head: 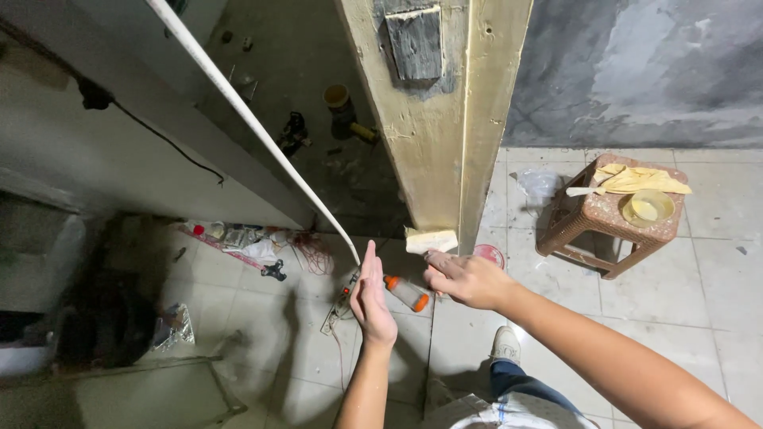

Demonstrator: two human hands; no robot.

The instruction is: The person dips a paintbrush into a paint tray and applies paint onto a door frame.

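Matt yellowish wood post (pixel 433 119) above right hand (pixel 465 278) fingers; brush (pixel 431 241) at fingertips looks bristly; glossy floor tiles (pixel 699 294); brown plastic stool (pixel 608 214), probably.

Brush (pixel 431 241) against door frame (pixel 445 119), stool (pixel 608 214) right, bowl (pixel 648 208) on stool

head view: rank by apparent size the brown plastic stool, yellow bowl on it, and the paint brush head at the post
1. Brown woven-look plastic stool
2. Round yellow bowl
3. Cream-coated paint brush head

The bowl and brush head look close; the brush is nearer the camera, so that order is unsure.
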